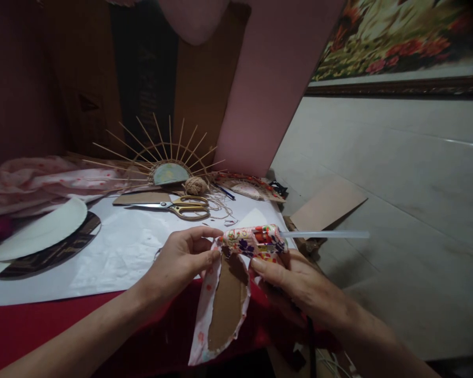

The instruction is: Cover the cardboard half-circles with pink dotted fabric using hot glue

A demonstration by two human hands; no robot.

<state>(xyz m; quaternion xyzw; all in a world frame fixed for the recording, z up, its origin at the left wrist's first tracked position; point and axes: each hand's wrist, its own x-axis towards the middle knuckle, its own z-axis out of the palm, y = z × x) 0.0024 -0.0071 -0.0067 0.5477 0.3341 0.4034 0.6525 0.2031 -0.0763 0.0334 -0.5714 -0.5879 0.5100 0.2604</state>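
My left hand (193, 252) pinches the upper left corner of a cardboard piece (228, 304) edged with pink-dotted white fabric (201, 328). The piece hangs tilted in front of the table edge, its bare brown cardboard facing me. Wrapped in my right hand (286, 270) is a hot glue gun (256, 241) with a colourful flowered body. A translucent glue stick (325, 234) sticks out of its rear to the right. The gun's front end points left, at the top of the cardboard piece close to my left fingertips. Its tip and handle are mostly hidden.
Gold-handled scissors (189, 206) lie on the white-covered table (114, 252). Behind them are a twine ball (196, 185) and a half-round frame with radiating sticks (170, 174). A white paper plate (59, 226) and pink fabric (43, 178) occupy the left. Cardboard (327, 207) leans at right.
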